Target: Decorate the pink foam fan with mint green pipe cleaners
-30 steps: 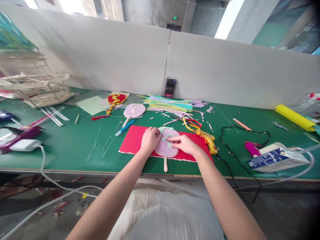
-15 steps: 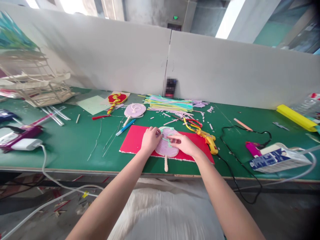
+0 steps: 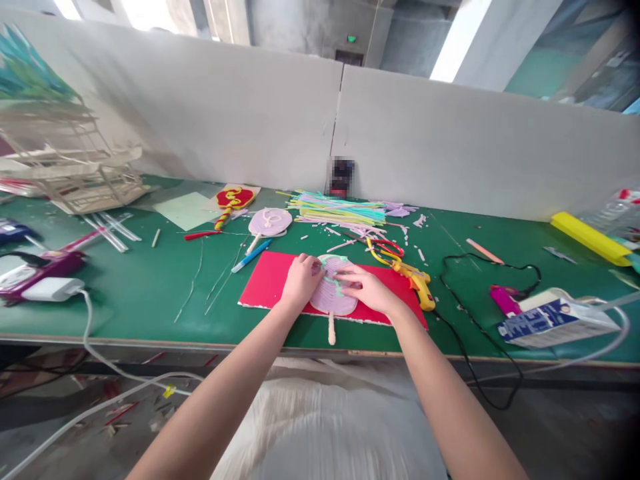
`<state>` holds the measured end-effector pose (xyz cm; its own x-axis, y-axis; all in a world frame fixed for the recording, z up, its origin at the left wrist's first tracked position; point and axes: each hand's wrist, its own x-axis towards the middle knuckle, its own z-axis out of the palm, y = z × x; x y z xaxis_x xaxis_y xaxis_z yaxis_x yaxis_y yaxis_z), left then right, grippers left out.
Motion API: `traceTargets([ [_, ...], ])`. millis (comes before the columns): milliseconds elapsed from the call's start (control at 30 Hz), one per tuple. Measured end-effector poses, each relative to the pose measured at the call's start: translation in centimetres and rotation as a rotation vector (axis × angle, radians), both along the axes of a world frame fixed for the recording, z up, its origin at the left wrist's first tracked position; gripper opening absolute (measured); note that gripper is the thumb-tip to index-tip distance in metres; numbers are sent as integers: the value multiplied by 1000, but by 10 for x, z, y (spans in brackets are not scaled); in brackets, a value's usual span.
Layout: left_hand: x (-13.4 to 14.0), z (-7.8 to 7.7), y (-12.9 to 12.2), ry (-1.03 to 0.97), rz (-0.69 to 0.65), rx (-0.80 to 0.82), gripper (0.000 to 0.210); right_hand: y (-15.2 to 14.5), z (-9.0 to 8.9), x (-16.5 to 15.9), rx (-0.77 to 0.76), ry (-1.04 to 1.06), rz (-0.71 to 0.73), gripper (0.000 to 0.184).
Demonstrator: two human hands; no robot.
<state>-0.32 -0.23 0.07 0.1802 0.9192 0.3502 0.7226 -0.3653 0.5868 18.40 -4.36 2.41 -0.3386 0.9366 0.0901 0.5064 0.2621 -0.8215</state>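
A round lilac fan (image 3: 331, 301) with a pale handle (image 3: 331, 329) lies flat on a red board (image 3: 265, 277). On its face runs a curving mint-green fuzzy strip (image 3: 339, 289), which looks like pipe cleaner. My left hand (image 3: 301, 279) is at the fan's left edge, its fingers curled and pinched together by the strip's upper left end. Over the right half reaches my right hand (image 3: 367, 288), fingers stretched and apart, the tips touching the fan beside the strip. Parts of the strip are hidden under my fingers.
Behind the board lie a bundle of coloured pipe cleaners (image 3: 340, 210), red-handled scissors (image 3: 390, 248) and another lilac fan (image 3: 270, 222). A yellow glue gun (image 3: 417, 283) overlaps the board's right side, its black cord trailing right. A blue pen (image 3: 251, 256) lies left.
My right fingers have straightened and spread slightly over the fan. My left hand stays at the left edge, and the fan has hardly moved.
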Motion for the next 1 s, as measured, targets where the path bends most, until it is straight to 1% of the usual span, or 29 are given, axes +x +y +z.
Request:
traceTargets([
  [133, 0, 0, -2, -19, -47, 18, 12, -1, -6, 1, 0, 45, -45, 38],
  [333, 2, 6, -8, 82, -103, 66, 15, -3, -13, 0, 37, 16, -109, 39],
  [400, 1, 9, -10, 137, -120, 46, 18, -4, -14, -1, 30, 8, -147, 35],
  [467, -1, 11, -11, 166, -133, 24, 20, -6, -13, -3, 26, 16, -169, 27],
  [600, -5, 10, -12, 169, -174, 24, 22, -8, -9, -6, 55, -13, -162, 11],
  [667, -5, 9, -14, 197, -181, 36, 24, -8, -9, -7, 86, -41, -166, 5],
  [733, -5, 7, -18, 233, -176, 54, 25, -8, -11, -9, 142, -61, -187, 4],
  [900, -4, 4, -31, 260, -162, 91, 28, -13, -15, -14, 349, -172, -353, 4],
  [1000, -5, 4, -33, 271, -174, 108, 28, -16, -14, -18, 402, -214, -384, 6],
])
